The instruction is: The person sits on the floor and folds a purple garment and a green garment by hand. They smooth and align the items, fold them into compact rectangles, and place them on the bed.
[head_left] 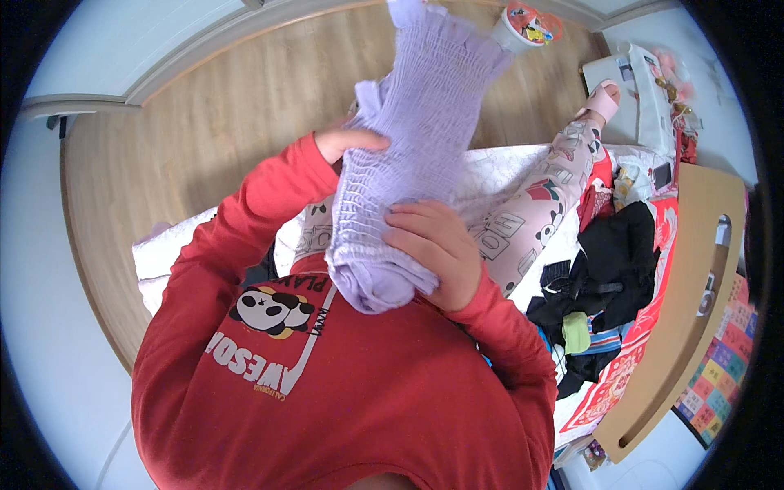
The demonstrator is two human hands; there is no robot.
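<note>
lavender crinkled-fabric garment with ruffled edges (433,90) spans both hands, in front of red-sleeved torso. long axis runs away from wearer, far end leaning rightward, well beyond fingers. left hand (351,145) grasps left edge partway along, thumb on top, other fingers mostly hidden beneath. right hand (437,249) grasps folded, bunched near end; nearer to torso than left hand. rumpled black cloth clothing pile (612,261) lies right of right hand, apart from it.
</note>
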